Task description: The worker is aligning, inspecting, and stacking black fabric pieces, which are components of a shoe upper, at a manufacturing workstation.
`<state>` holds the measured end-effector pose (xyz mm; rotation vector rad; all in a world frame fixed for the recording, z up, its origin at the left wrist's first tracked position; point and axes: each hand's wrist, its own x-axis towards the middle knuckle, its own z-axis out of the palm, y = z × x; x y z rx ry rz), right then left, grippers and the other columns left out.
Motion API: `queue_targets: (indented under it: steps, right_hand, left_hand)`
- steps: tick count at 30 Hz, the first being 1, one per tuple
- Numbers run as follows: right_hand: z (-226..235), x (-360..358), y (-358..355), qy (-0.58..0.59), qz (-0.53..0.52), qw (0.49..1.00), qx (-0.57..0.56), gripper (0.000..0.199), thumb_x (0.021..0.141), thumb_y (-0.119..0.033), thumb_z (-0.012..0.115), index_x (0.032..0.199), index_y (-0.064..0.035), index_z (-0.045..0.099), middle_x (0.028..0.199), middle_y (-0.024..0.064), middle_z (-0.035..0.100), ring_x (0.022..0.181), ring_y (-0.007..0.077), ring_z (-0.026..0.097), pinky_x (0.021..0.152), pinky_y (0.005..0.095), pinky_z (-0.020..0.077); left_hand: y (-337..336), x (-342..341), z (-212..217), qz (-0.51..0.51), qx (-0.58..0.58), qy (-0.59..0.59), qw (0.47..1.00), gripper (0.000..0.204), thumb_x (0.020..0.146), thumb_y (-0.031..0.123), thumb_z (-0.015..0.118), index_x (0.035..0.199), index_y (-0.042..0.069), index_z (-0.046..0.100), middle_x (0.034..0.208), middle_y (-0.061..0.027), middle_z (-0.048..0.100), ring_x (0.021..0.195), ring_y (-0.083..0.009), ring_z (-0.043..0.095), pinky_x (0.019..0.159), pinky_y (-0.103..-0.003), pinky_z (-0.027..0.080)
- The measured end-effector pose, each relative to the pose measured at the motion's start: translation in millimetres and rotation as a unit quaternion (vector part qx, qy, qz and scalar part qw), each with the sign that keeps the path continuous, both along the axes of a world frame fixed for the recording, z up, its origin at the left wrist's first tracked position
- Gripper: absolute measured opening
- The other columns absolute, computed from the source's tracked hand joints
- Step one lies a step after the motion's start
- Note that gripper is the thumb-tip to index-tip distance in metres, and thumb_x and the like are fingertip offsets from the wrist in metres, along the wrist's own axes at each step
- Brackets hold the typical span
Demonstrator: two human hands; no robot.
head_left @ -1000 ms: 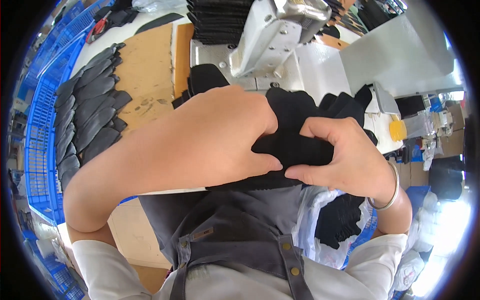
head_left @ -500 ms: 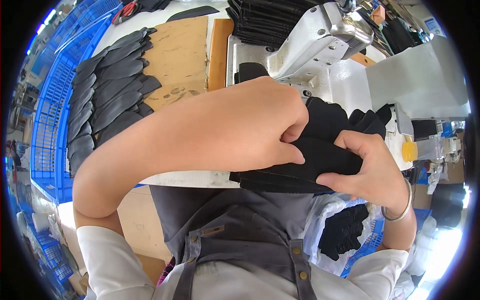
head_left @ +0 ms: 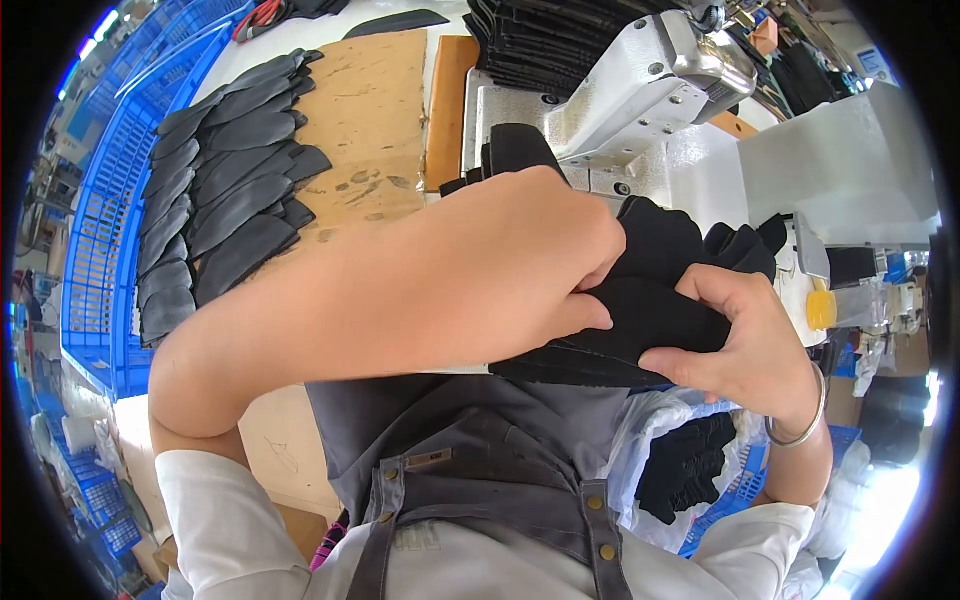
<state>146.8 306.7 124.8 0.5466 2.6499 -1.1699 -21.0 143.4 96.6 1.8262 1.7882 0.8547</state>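
Black fabric pieces [head_left: 660, 310] lie layered on the white work surface in front of me, beside a white sewing machine [head_left: 640, 85]. My right hand [head_left: 745, 335] grips their right end, thumb at the near edge and fingers over the top. Reaching across from the left, my left hand [head_left: 560, 265] has its fingers curled in and its thumb against the fabric. It looks closed on a piece, though its fingertips are hidden. Behind that hand, more black fabric [head_left: 522, 150] sticks up by the machine's base.
On the left, overlapping dark grey curved pieces [head_left: 240, 175] lie on a tan board [head_left: 365, 120], beside a blue basket [head_left: 105, 230]. A black stack [head_left: 540, 45] stands behind the machine. Below my right hand, a plastic-lined basket [head_left: 625, 455] holds more black pieces.
The view has shifted slightly. My left forearm has come a little nearer to me, and more of the black fabric behind the left hand shows. My right hand keeps its grip.
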Motion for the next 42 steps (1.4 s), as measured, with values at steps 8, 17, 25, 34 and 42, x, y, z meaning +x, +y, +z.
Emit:
queue_targets:
  steps: [8, 17, 25, 34, 42]
  right_hand:
    - [10, -4, -3, -0.046, -0.017, 0.998, -0.025, 0.032, 0.069, -0.016, 0.078, 0.078, 0.0034, 0.055, 0.056, 0.0102, 0.055, 0.044, 0.0149, 0.057, 0.045, 0.0275, 0.043]
    - [12, 1, 3, -0.043, 0.003, 0.995, -0.087, 0.029, 0.077, -0.018, 0.072, 0.087, 0.0059, 0.06, 0.063, 0.0104, 0.062, 0.044, 0.0164, 0.06, 0.043, 0.0266, 0.0462]
    - [8, 27, 34, -0.061, -0.053, 0.99, -0.117, 0.031, 0.089, -0.024, 0.063, 0.077, 0.0037, 0.058, 0.06, 0.0068, 0.061, 0.048, 0.0123, 0.061, 0.043, 0.024, 0.0456]
    - [15, 24, 42, -0.115, 0.011, 0.99, -0.077, 0.029, 0.088, -0.023, 0.064, 0.072, 0.0005, 0.058, 0.056, 0.0052, 0.06, 0.046, 0.0106, 0.058, 0.043, 0.0242, 0.045]
    - [11, 27, 45, -0.111, 0.008, 0.992, -0.066, 0.029, 0.086, -0.023, 0.066, 0.072, 0.0003, 0.057, 0.056, 0.0063, 0.059, 0.046, 0.0106, 0.057, 0.043, 0.0255, 0.0434]
  left_hand:
    - [-25, 9, 5, 0.093, -0.003, 0.061, 0.994, 0.026, 0.075, 0.017, 0.074, 0.086, 0.003, 0.055, 0.076, -0.0081, 0.053, 0.066, -0.0242, 0.053, 0.062, -0.036, 0.042]
    - [3, 40, -12, -0.063, 0.151, 0.22, 0.962, 0.089, 0.076, 0.049, 0.062, 0.141, -0.003, 0.031, 0.146, -0.0187, 0.033, 0.135, -0.0312, 0.034, 0.109, -0.044, 0.028]
    - [10, 41, -18, -0.081, 0.096, 0.282, 0.951, 0.086, 0.075, 0.054, 0.06, 0.136, -0.002, 0.04, 0.145, -0.0157, 0.036, 0.133, -0.0323, 0.037, 0.107, -0.046, 0.029]
    - [8, 37, -13, -0.141, 0.053, 0.296, 0.943, 0.07, 0.079, 0.058, 0.055, 0.135, 0.016, 0.049, 0.144, -0.009, 0.041, 0.133, -0.0318, 0.036, 0.108, -0.048, 0.027]
    - [13, 36, -13, -0.149, 0.047, 0.279, 0.948, 0.061, 0.077, 0.058, 0.057, 0.13, 0.027, 0.056, 0.143, -0.0073, 0.043, 0.133, -0.032, 0.037, 0.108, -0.05, 0.026]
